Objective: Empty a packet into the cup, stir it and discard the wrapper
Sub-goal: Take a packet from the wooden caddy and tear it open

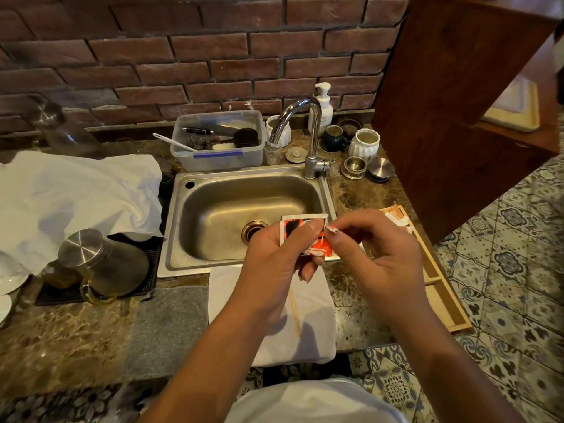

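Note:
A small red, black and white packet (308,236) is held up over the front right part of the sink. My left hand (274,254) grips its left side, thumb across the front. My right hand (375,248) pinches the packet's top right edge between thumb and forefinger. A thin wooden stir stick (295,312) lies on a white cloth (317,325) under my hands. Whether a cup stands under my hands I cannot tell.
A steel sink (250,215) with a tap (308,135) lies ahead. A wooden tray (439,279) with more packets (396,218) sits right. A glass jug with a steel lid (100,264) stands left, near a white cloth (70,196). Cups and a plastic tub (219,141) line the brick wall.

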